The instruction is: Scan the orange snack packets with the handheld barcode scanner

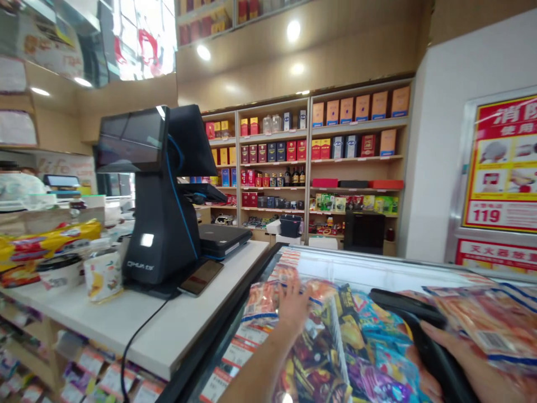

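Observation:
My left hand reaches over a chest freezer, its fingers spread on or just above a clear packet of pinkish-orange food; contact is hard to make out. My right hand is wrapped around the grip of a black handheld barcode scanner, whose head points left over the freezer. Just above that hand, at the right edge, are more clear packets of pinkish food, one showing a barcode. Beneath both hands lie dark packets, blue packets and a purple packet.
On the white counter to the left stand a black checkout terminal, a phone, a lidded cup and a yellow bag. A black cable hangs off its front. Boxed goods fill shelves behind. Another person is partly visible far left.

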`<action>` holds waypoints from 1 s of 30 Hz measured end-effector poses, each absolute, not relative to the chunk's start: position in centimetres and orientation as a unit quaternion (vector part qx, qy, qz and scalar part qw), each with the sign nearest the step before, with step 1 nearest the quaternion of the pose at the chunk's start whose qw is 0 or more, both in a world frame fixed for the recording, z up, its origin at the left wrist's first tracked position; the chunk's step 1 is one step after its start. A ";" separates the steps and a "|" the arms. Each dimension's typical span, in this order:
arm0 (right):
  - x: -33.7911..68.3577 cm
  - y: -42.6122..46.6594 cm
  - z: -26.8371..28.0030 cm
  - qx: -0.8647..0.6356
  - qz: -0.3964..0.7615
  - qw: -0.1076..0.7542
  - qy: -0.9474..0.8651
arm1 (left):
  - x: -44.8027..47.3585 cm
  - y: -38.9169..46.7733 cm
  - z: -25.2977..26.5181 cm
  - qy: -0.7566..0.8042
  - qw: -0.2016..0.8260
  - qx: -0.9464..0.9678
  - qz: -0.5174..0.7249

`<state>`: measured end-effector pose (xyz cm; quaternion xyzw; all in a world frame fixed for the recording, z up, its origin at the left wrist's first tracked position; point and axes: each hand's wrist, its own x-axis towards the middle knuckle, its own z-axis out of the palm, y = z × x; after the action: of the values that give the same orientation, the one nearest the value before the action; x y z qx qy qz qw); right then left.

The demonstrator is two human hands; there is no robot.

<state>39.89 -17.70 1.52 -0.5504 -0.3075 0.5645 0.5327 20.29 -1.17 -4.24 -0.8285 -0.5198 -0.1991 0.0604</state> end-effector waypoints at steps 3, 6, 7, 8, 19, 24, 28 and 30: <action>40.5 -17.7 1.7 -0.531 0.541 0.575 -0.309 | 18.5 1.4 -3.6 -0.560 0.077 -0.800 -0.203; 40.5 -17.7 1.9 -0.518 0.533 0.596 -0.303 | 18.0 1.7 -3.0 -0.578 0.089 -0.787 -0.197; 40.4 -17.7 2.0 -0.521 0.532 0.596 -0.302 | 17.9 1.2 -2.8 -0.576 0.092 -0.789 -0.194; 40.4 -17.8 2.1 -0.525 0.533 0.592 -0.300 | 17.7 0.5 -2.7 -0.571 0.096 -0.793 -0.192; 41.3 -19.7 2.1 -0.482 0.546 0.625 -0.280 | 11.7 -2.0 -3.9 -0.661 0.038 -0.722 -0.200; 43.3 -21.7 3.4 -0.506 0.497 0.647 -0.281 | 14.4 -1.2 -2.3 -0.648 -0.019 -0.721 -0.243; 45.1 -23.3 4.6 -0.529 0.462 0.663 -0.259 | 17.5 -3.5 -0.5 -0.603 -0.087 -0.735 -0.299; 45.7 -23.9 4.8 -0.535 0.458 0.661 -0.259 | 20.4 -5.5 -0.2 -0.560 -0.144 -0.750 -0.320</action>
<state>45.66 -23.91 4.76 -0.5350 -0.2589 0.4579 0.6611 20.41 -5.50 -0.18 -0.7503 -0.5603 -0.3201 -0.1440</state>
